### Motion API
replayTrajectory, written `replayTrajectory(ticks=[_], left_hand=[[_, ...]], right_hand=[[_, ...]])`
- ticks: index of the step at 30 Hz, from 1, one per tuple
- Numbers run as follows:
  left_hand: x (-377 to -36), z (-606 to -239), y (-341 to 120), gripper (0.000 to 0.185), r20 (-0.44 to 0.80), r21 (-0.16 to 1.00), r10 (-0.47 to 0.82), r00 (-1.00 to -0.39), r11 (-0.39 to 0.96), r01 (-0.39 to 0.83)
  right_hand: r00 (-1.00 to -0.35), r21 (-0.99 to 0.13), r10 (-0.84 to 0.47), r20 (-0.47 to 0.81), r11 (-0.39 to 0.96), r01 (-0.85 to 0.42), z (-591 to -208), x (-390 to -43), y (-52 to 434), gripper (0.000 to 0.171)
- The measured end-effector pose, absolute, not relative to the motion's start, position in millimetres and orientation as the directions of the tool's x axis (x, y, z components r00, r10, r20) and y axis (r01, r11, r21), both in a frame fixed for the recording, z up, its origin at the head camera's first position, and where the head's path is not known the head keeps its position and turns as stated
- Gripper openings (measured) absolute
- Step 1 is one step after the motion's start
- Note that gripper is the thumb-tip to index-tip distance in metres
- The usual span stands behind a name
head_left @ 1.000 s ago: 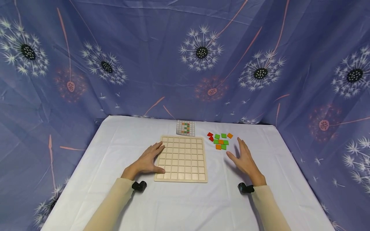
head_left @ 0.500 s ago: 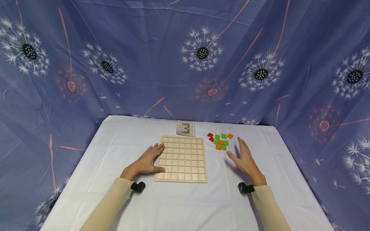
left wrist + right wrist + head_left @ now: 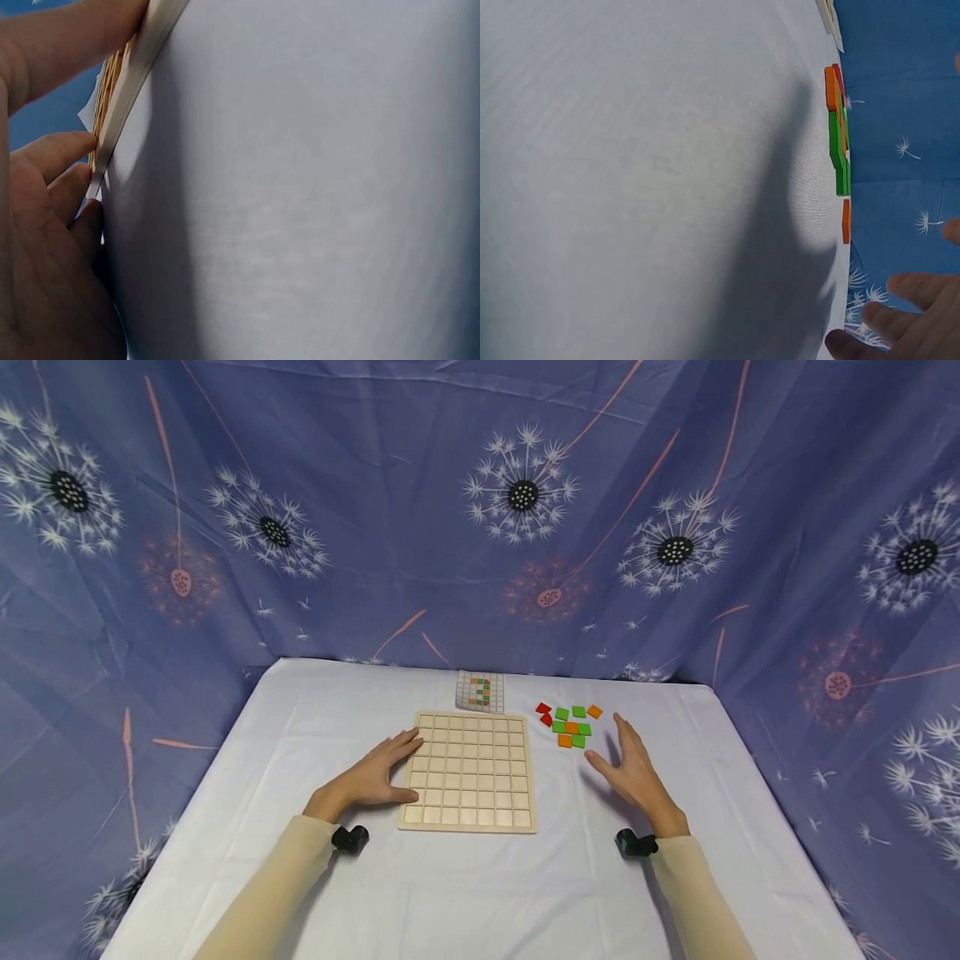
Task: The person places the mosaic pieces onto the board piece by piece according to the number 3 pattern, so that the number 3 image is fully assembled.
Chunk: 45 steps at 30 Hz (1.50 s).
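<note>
Nearest, two cream sleeves (image 3: pixel 277 893) reach over the white-covered worktop (image 3: pixel 480 893), each wrist carrying a small black camera. The left hand (image 3: pixel 371 779) lies flat with its fingers spread and relaxed, fingertips and thumb resting against the left edge of the wooden grid board (image 3: pixel 471 770); the left wrist view shows the fingers (image 3: pixel 52 161) touching the board's rim (image 3: pixel 127 90). The board lies flat in the middle of the worktop, its square cells bare. The right hand (image 3: pixel 637 774) is to the right of the board, fingers straight and loosely spread, holding nothing; it seems to hover just above the cloth rather than rest on it, though the angle makes this hard to judge. Just beyond its fingertips lies a cluster of small tiles (image 3: pixel 570 727), green, orange and red, some touching one another. Behind the board, near the worktop's far edge, lies a small pattern card (image 3: pixel 480 691) printed with a coloured grid. A blue dandelion-print cloth (image 3: pixel 525 493) hangs behind and around.
</note>
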State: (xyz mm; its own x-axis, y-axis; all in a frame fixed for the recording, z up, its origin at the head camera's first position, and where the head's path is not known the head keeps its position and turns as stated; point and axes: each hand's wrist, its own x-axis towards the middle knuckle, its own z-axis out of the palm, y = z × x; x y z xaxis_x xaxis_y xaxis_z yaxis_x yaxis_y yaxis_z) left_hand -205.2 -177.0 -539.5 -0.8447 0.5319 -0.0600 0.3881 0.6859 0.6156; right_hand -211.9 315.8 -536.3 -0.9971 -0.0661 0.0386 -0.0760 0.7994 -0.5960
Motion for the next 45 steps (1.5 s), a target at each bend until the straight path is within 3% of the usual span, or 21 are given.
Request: replayTrajectory(ticks=[7, 15, 33, 45], left_hand=[[-207.4, -541.1, -178.6, 0.107, -0.060, 0.611, 0.543, -0.837, 0.683, 0.399], [-206.7, -543.1, -179.0, 0.109, -0.063, 0.621, 0.540, -0.840, 0.679, 0.390], [-207.8, -545.7, -178.9, 0.110, -0.050, 0.614, 0.537, -0.842, 0.682, 0.398], [-206.2, -545.6, -179.6, 0.108, -0.022, 0.612, 0.547, -0.837, 0.669, 0.421]], right_hand=[[-0.993, -0.591, -0.093, 0.068, 0.799, -0.115, -539.6, -223.1, 313.2, 0.105], [-0.986, -0.595, -0.119, 0.115, 0.787, -0.164, -542.6, -238.0, 310.9, 0.093], [-0.996, -0.628, -0.079, 0.042, 0.774, -0.088, -544.5, -255.9, 313.3, 0.085], [-0.994, -0.615, -0.092, 0.067, 0.780, -0.113, -539.9, -269.7, 309.5, 0.078]])
